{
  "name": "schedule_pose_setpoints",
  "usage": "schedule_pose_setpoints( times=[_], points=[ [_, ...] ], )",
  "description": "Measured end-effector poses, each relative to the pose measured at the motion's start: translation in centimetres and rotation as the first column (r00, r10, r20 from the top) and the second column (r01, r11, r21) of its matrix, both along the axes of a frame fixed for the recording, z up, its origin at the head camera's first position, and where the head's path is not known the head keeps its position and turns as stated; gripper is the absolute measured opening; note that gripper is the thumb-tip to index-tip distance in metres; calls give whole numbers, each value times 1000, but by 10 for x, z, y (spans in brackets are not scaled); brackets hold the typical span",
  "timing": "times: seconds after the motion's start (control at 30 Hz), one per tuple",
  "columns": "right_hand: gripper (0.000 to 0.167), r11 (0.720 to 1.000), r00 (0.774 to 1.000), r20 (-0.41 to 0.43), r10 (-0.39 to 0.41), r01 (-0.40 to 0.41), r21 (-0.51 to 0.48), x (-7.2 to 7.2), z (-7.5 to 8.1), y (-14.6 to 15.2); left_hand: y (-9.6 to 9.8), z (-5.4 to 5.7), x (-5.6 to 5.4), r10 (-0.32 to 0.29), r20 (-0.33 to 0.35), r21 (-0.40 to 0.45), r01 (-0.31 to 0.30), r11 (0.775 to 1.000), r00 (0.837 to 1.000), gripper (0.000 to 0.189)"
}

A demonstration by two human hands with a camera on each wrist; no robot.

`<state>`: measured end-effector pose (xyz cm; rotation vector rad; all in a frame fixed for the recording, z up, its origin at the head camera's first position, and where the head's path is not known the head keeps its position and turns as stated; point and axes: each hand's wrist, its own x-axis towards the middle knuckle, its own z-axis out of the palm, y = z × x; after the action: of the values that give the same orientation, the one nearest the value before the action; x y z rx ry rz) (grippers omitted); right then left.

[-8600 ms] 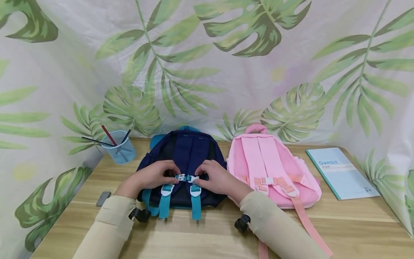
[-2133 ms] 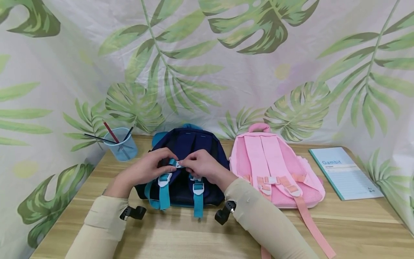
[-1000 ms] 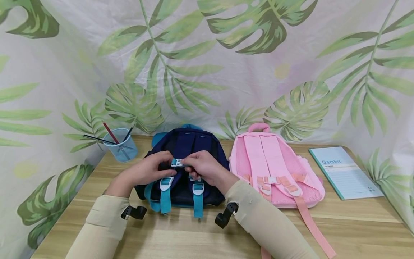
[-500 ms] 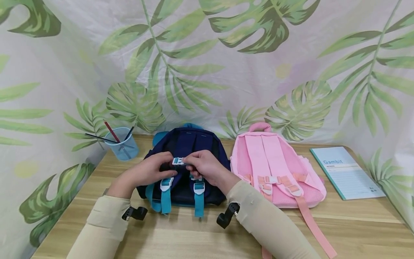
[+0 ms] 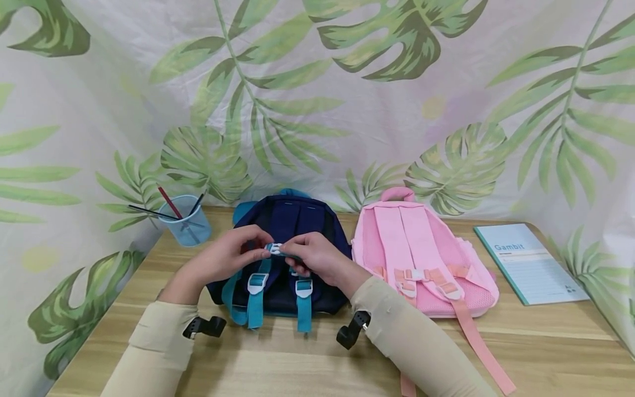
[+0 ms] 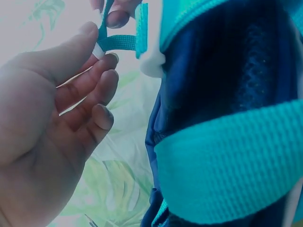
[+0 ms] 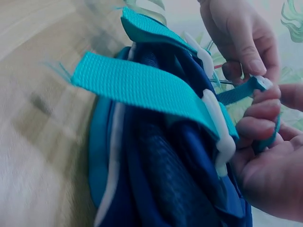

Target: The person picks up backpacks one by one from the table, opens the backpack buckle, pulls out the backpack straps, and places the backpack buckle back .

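Observation:
A navy backpack (image 5: pixel 297 212) lies on the table with its shoulder straps facing up. Raised above these straps is a white side-release buckle (image 5: pixel 275 248) on teal webbing. My left hand (image 5: pixel 225 256) pinches the buckle's left end between thumb and fingertips. The right end is pinched by my right hand (image 5: pixel 317 256), its other fingers curled around the loose webbing (image 7: pixel 269 142). Fingers cover part of the buckle, so I cannot tell whether its halves are fully joined. Below the hands, teal strap ends (image 5: pixel 255 309) hang from white strap adjusters (image 5: pixel 256 283).
To the right lies a pink backpack (image 5: pixel 387 237), its own chest buckle (image 5: pixel 415 274) fastened and a long peach strap (image 5: pixel 476 342) trailing forward. A notebook (image 5: pixel 536 264) is at far right. A blue mesh cup (image 5: pixel 187 229) with pencils stands at left, before a leaf-print curtain (image 5: pixel 317 110).
My left thumb and fingers, spread apart beside the buckle half a second ago, now close on its left end. The right hand keeps its hold. Earlier, the buckle halves were apart and lower.

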<state>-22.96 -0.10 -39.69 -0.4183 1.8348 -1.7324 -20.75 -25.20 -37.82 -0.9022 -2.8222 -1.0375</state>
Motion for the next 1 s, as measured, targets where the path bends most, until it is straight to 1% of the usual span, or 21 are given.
schedule_pose_setpoints(
  times=[0.17, 0.37, 0.7, 0.93, 1.0],
  points=[
    [27, 999, 1000, 3, 17, -17, 31, -3, 1, 8, -2, -2, 0, 26, -10, 16, -26, 1000, 1000, 16],
    [26, 998, 1000, -10, 28, -27, 61, -4, 0, 10, -2, -2, 1, 51, -8, 1, -51, 999, 999, 17],
    [24, 1000, 1000, -2, 4, -4, 28, -3, 0, 3, -1, -2, 2, 74, 15, 4, -74, 997, 997, 21],
    [18, 1000, 1000, 2, 16, -16, 8, -2, 1, -3, 0, -4, 2, 65, 23, 3, -65, 998, 998, 22],
    [19, 1000, 1000, 7, 23, -23, 9, -1, 2, -3, 0, -5, 1, 66, 23, 4, -66, 998, 998, 21]
  ],
)
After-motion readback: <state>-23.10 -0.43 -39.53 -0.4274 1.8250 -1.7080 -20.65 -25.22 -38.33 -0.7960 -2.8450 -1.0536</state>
